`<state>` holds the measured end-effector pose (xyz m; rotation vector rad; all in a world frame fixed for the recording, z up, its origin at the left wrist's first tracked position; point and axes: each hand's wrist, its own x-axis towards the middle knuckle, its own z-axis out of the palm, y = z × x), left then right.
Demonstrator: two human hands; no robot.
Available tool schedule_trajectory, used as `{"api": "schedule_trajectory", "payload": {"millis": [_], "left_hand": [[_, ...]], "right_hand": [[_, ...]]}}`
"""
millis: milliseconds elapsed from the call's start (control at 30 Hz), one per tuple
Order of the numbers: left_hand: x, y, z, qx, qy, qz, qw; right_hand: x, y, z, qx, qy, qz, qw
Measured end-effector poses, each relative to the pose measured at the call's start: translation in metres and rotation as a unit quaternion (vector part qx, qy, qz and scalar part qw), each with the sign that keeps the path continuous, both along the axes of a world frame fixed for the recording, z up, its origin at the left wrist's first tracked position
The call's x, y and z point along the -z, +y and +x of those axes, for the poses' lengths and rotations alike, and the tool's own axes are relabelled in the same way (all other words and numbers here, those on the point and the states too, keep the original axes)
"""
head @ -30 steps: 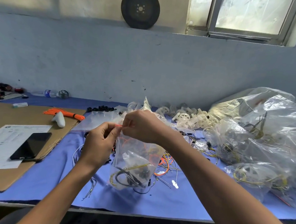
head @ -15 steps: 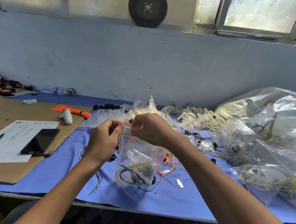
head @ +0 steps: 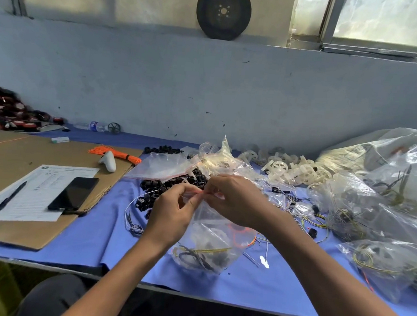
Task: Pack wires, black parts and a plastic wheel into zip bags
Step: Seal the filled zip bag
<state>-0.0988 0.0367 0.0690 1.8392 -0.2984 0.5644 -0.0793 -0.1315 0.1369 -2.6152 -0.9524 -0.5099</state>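
Thumb and fingertips of the left hand [head: 171, 217] and right hand [head: 236, 201] pinch the red zip strip [head: 201, 193] of a clear zip bag [head: 212, 232]. The bag hangs toward six o'clock and holds wires [head: 203, 250]. Loose black parts [head: 176, 184] lie at eleven o'clock and white plastic wheels [head: 293, 168] at one o'clock.

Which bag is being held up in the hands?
The clear zip bag in the middle, with wires in its bottom. The left hand and right hand pinch its red top strip; the other bags lie on the table.
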Motion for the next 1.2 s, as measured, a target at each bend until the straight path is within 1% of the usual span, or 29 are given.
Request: {"api": "schedule_trajectory", "payload": {"millis": [133,267,367,467,600,667,800,933,1000,1100,1200], "left_hand": [[0.002,0.0,-0.001,-0.021,-0.013,-0.009,1.0],[0.0,-0.001,0.0,-0.037,-0.035,-0.012,0.999],[-0.003,0.002,0.001,-0.047,-0.054,-0.024,0.997],[-0.005,0.01,0.004,-0.053,-0.052,-0.036,0.997],[-0.004,0.016,0.009,-0.067,-0.04,-0.036,0.996],[-0.004,0.02,0.012,-0.074,-0.033,-0.032,0.996],[-0.007,0.02,0.014,-0.063,-0.021,-0.017,0.998],[-0.009,0.017,0.011,-0.054,-0.024,0.017,0.998],[-0.009,0.017,0.01,-0.054,-0.021,0.031,0.998],[-0.01,0.015,0.006,-0.038,-0.017,0.026,0.999],[-0.012,0.016,0.002,-0.023,-0.017,0.015,0.999]], "right_hand": [[0.005,-0.009,0.0,0.012,-0.015,-0.01,1.0],[0.002,-0.013,-0.002,0.002,-0.031,0.018,0.999],[-0.002,-0.018,-0.002,0.015,-0.037,0.019,0.999],[-0.003,-0.027,-0.002,0.027,-0.043,0.01,0.999],[0.0,-0.037,-0.003,0.071,-0.063,-0.012,0.995],[0.003,-0.043,-0.003,0.081,-0.059,-0.021,0.995],[0.007,-0.044,-0.008,0.048,-0.033,-0.011,0.998],[0.002,-0.029,-0.006,0.025,-0.09,-0.012,0.996],[-0.002,-0.016,-0.004,0.014,-0.089,-0.013,0.996],[-0.006,0.002,-0.003,-0.008,-0.078,0.004,0.997],[-0.009,0.015,-0.004,-0.011,-0.082,0.006,0.997]]}}
